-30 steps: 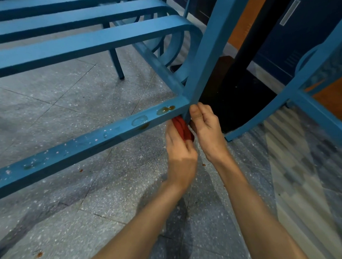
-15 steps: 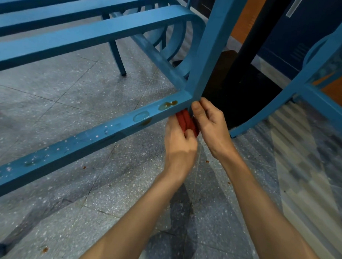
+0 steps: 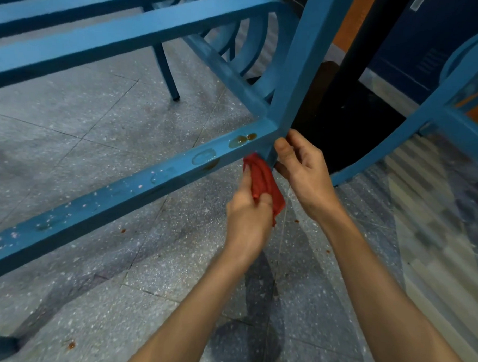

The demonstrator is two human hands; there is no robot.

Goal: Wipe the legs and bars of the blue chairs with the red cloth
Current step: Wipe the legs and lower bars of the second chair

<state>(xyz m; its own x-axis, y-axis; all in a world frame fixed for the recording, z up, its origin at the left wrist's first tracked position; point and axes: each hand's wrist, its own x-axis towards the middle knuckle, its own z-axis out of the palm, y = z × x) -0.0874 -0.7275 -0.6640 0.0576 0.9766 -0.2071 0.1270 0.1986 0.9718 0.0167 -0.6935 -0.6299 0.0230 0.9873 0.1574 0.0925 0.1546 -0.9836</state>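
A grey speckled terrazzo floor (image 3: 79,137) filled most of the view, crossed by thin joint lines and dotted with small brown crumbs (image 3: 71,345) toward 7 o'clock. At 1 o'clock a black post (image 3: 372,42) rose from a dark square base (image 3: 342,125), with an orange wall strip (image 3: 354,22) and a navy panel (image 3: 426,52) behind it. A pale striped patch of flooring (image 3: 434,214) lay at 3 o'clock.

A red cloth (image 3: 265,181) against a blue chair bar (image 3: 140,182) marked with brown stains (image 3: 240,140). Grey speckled floor (image 3: 85,121) below.
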